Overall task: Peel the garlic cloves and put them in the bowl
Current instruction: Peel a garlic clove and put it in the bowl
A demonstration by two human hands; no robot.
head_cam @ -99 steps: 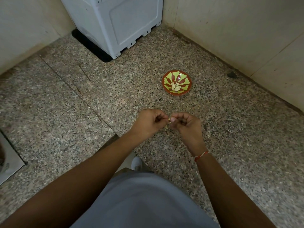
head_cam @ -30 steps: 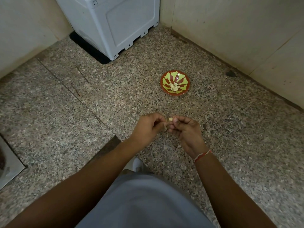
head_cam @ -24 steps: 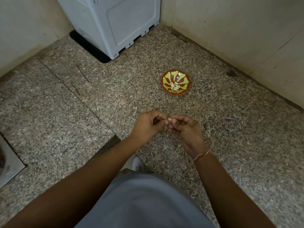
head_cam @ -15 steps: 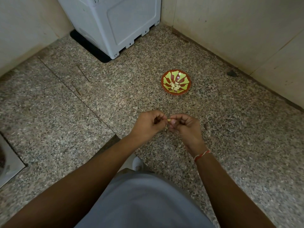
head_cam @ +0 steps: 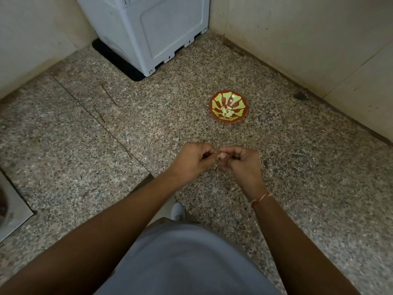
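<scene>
A small garlic clove [head_cam: 218, 161] sits between the fingertips of both my hands, mostly hidden by them. My left hand [head_cam: 194, 161] has curled fingers and pinches the clove from the left. My right hand [head_cam: 240, 163], with a red thread at the wrist, pinches it from the right. Both hands hover above the speckled floor. Farther ahead stands a red bowl [head_cam: 214, 101] with a green pattern, holding several peeled garlic cloves [head_cam: 227, 111].
A grey plastic appliance [head_cam: 148, 28] stands in the far corner on a black mat. Beige walls [head_cam: 308, 39] close the corner at the back and right. A metal plate [head_cam: 10, 211] lies at the left edge. My grey-clothed knee fills the bottom.
Both hands have stayed together over the same spot, fingers working the clove. The right fingers have curled in more tightly, so less of the clove shows. The bowl has not moved.
</scene>
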